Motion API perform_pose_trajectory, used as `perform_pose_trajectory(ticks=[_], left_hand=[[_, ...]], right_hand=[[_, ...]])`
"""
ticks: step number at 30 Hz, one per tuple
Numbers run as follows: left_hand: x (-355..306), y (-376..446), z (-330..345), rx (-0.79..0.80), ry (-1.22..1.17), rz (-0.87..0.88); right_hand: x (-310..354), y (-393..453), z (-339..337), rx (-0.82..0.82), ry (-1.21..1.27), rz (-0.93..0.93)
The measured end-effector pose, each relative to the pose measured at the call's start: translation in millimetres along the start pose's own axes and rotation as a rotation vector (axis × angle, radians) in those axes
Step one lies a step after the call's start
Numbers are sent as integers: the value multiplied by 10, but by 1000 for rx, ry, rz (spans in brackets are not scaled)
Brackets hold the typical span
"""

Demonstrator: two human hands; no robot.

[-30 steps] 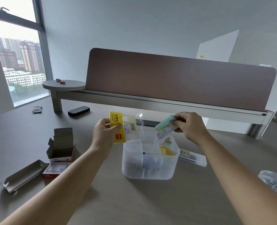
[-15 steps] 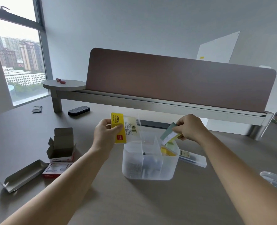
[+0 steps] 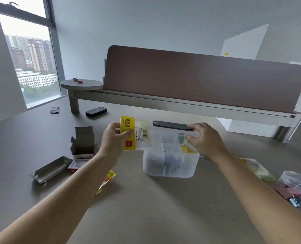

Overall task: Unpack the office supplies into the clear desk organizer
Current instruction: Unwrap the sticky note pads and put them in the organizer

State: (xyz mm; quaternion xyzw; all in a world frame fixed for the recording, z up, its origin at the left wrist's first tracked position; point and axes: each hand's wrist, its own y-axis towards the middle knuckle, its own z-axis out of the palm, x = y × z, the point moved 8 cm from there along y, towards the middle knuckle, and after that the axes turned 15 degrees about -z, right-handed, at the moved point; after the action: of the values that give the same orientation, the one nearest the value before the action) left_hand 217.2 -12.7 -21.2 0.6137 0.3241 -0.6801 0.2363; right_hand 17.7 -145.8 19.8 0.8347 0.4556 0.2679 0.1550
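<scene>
The clear desk organizer (image 3: 170, 166) stands mid-table, split into compartments. Dark small items fill its left compartments, and green and yellow sticky-note pads (image 3: 185, 144) stand in its right one. My left hand (image 3: 115, 140) holds up an emptied clear plastic sleeve with a yellow label (image 3: 134, 133), just left of and above the organizer. My right hand (image 3: 205, 140) hovers at the organizer's right rim, fingers spread beside the pads, with nothing in its grip.
Open cardboard boxes (image 3: 83, 147) and a grey metal tray (image 3: 52, 169) lie left. Yellow packaging (image 3: 109, 177) sits under my left forearm. At right are a sticky-note pack (image 3: 257, 169) and a clear tub of binder clips (image 3: 297, 186). A black phone (image 3: 170, 125) lies behind the organizer.
My right hand lowered the green and yellow sticky-note pads into the organizer's right compartment and let go. My left hand kept the sleeve raised.
</scene>
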Motion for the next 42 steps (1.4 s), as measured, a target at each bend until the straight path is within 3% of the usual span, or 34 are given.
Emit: perform_pose_trajectory(ticks=[6, 11, 13, 15, 18, 22, 25, 28, 32, 37, 42], left_hand=[[-22, -550, -609, -244, 106, 193], [132, -932, -1031, -487, 584, 383], [270, -1018, -1059, -514, 802, 487], [459, -963, -979, -414, 1033, 484], [859, -730, -909, -181, 1357, 187], [946, -524, -971, -181, 1432, 34], [863, -481, -952, -230, 1391, 102], [736, -619, -738, -233, 1334, 308], [613, -961, -216, -64, 1209, 545], [839, -1164, 564, 285, 1234, 530], [1017, -999, 943, 399, 1382, 512]], right_hand=[[805, -643, 378, 111, -4, -238], [989, -1122, 962, 407, 69, -159], [969, -1220, 1049, 445, 71, -135], [948, -1270, 1081, 452, 62, -130], [916, -1331, 1098, 485, 39, -134], [862, -1350, 992, 473, 32, -119], [721, -1365, 909, 465, 41, -64], [448, -1411, 807, 426, 32, 10], [42, -1542, 574, 351, -6, 120], [-542, -1579, 175, 216, -112, 269], [-1191, -1497, -23, 135, -194, 434]])
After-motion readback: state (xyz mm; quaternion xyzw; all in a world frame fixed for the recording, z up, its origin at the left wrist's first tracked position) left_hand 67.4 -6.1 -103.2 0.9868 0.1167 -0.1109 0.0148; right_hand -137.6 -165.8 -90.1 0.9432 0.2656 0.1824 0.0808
